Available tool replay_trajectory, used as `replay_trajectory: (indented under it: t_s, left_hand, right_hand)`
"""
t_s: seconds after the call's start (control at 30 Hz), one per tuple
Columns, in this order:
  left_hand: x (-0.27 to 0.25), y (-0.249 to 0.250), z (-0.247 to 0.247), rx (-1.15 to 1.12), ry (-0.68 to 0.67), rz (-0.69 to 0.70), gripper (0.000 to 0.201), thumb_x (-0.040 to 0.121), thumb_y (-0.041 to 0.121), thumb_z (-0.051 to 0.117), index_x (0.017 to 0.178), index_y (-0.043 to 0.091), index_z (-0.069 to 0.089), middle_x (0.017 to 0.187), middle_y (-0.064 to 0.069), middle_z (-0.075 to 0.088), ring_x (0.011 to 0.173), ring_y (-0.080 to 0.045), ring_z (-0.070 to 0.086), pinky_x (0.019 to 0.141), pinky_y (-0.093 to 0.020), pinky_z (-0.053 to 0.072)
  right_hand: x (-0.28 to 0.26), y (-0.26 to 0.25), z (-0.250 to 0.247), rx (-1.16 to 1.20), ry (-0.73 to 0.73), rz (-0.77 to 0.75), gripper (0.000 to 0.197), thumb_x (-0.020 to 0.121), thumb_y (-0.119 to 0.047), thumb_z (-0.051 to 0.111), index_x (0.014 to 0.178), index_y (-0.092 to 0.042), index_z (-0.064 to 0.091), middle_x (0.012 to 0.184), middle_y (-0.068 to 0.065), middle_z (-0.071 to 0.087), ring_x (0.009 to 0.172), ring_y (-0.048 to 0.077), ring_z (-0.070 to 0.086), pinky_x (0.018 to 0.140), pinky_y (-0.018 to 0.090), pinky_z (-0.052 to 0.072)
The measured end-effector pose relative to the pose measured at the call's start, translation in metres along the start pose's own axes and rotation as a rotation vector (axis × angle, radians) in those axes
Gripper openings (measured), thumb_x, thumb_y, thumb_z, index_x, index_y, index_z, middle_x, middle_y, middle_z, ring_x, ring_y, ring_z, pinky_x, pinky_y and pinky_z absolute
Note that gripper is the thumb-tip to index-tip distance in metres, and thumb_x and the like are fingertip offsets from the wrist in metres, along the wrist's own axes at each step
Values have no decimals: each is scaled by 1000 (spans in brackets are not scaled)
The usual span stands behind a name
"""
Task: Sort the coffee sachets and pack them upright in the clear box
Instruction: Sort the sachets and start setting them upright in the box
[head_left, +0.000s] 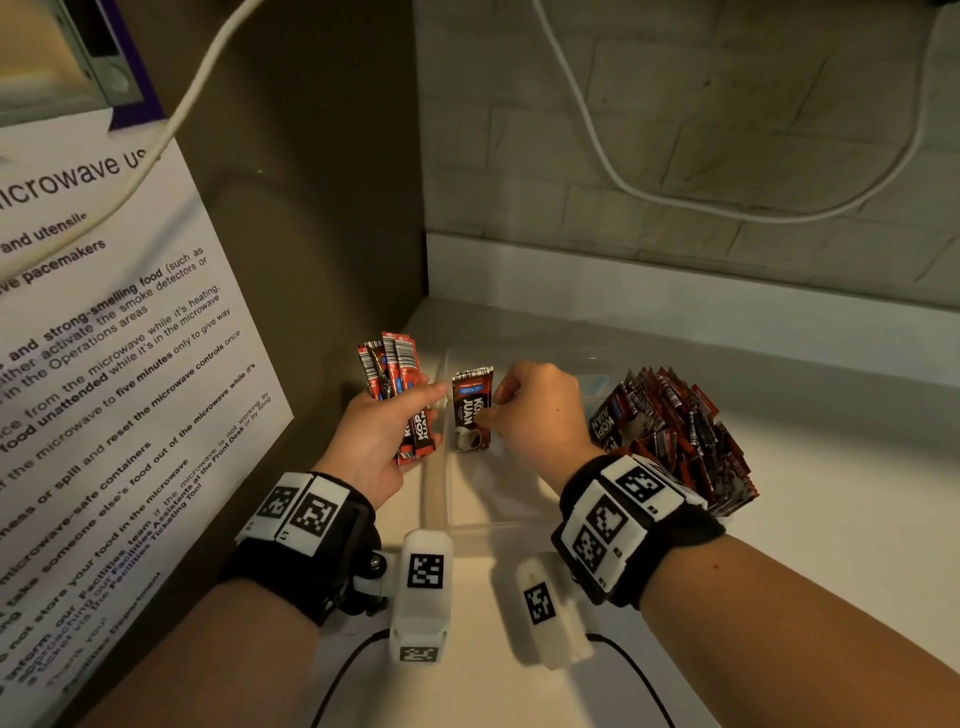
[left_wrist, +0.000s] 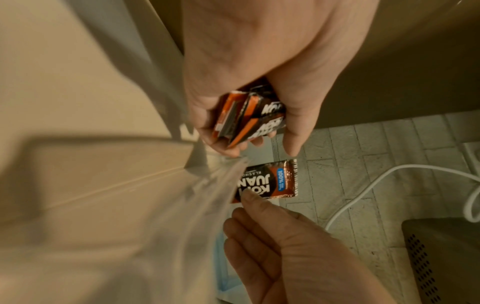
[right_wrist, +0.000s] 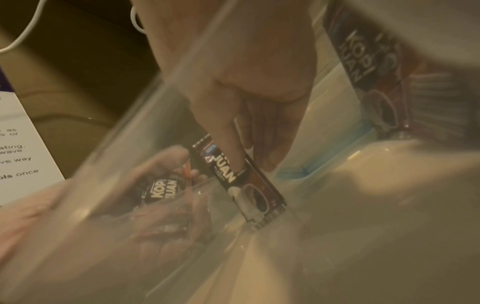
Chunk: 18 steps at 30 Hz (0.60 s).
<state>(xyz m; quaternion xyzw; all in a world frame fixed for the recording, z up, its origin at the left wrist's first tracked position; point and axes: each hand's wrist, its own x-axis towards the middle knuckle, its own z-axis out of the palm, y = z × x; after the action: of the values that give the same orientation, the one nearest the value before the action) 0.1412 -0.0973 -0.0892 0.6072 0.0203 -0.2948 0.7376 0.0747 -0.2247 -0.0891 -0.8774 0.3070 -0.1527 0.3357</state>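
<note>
Head view, right hand (head_left: 540, 410) pinching sachet (head_left: 471, 410) upright, apparently inside clear box (head_left: 441, 499), left hand (head_left: 387, 431) gripping bundle (head_left: 397, 384).

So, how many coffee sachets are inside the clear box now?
1. The sachet stands upright near the left wall of the clear box, pinched by the right hand. More could be hidden behind that hand.

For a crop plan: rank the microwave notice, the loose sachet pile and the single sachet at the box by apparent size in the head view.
1. microwave notice, largest, though nearest the camera.
2. sachet pile.
3. single sachet, pinched by the right hand.
</note>
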Motion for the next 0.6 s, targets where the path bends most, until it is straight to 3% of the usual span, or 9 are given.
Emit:
replay_trajectory:
  t_s: [0.07, 0.2, 0.37, 0.6]
  left_hand:
    - [-1, 0, 0, -3, 5, 6, 15, 82, 8, 72, 90, 17, 63, 77, -3, 62, 74, -16, 60, 73, -34, 52]
    - [-2, 2, 1, -21, 28, 1, 12, 83, 9, 71, 88, 17, 63, 78, -4, 61, 73, -16, 60, 76, -35, 52]
    - [-2, 3, 2, -49, 30, -11, 9, 85, 8, 69, 89, 14, 63, 72, -3, 61, 67, -14, 59, 66, -30, 50]
    - [0, 2, 0, -51, 22, -12, 11, 84, 7, 69, 90, 15, 63, 72, -2, 61, 67, -13, 59, 66, -30, 51]
  right_hand:
    - [-2, -1, -1, -16, -23, 0, 29, 71, -20, 80, 67, -19, 51, 78, 1, 58, 75, 18, 55, 61, 23, 40]
    - [-3, -3, -2, -21, -40, -5, 34, 71, -26, 81, 83, -17, 51, 83, -1, 53, 76, 16, 53, 56, 21, 36]
    - [-5, -6, 4, 22, -69, -32, 39, 75, -26, 79, 101, -14, 53, 96, 4, 59, 85, 22, 59, 67, 27, 45]
    - [-4, -9, 5, 29, -99, -32, 30, 80, -27, 75, 92, -19, 49, 88, 1, 55, 82, 24, 63, 68, 33, 51]
